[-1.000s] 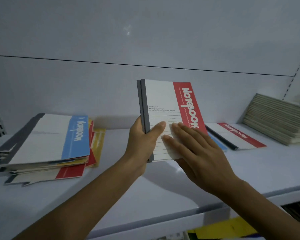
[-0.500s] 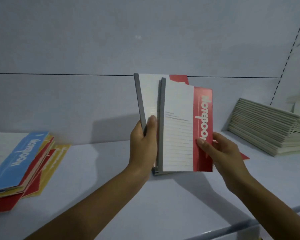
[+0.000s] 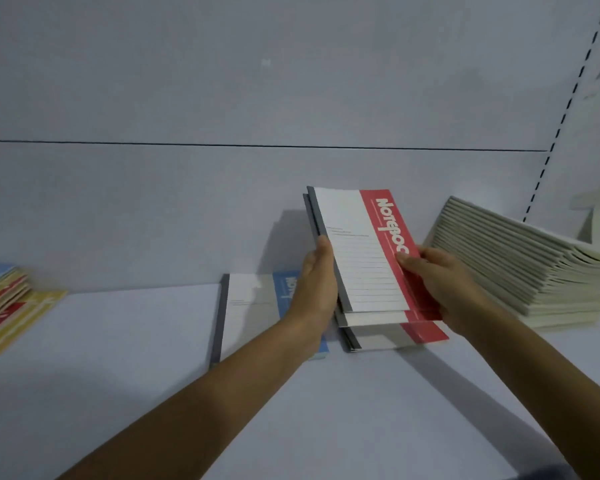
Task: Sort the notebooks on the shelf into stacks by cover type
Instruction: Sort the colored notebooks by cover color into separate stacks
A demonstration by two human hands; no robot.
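Note:
Two red-and-white notebooks (image 3: 357,251) are held tilted just above the shelf. My left hand (image 3: 317,282) grips their grey spine side. My right hand (image 3: 440,282) grips their red edge. Beneath them a red-and-white notebook stack (image 3: 388,336) lies flat on the shelf. A blue-and-white notebook (image 3: 246,313) lies flat to the left of it, partly hidden by my left forearm. A mixed pile of blue, red and yellow notebooks (image 3: 7,299) sits at the far left edge.
A tall slanted stack of pale cream notebooks (image 3: 520,268) leans at the right against the back panel. The white shelf (image 3: 118,358) runs wide between the mixed pile and the blue notebook. A slotted upright (image 3: 568,109) stands at the right.
The two red notebooks, fanned apart half a second ago, are now together and lower, over the red stack on the right. My view has shifted right, so the mixed pile is at the left edge.

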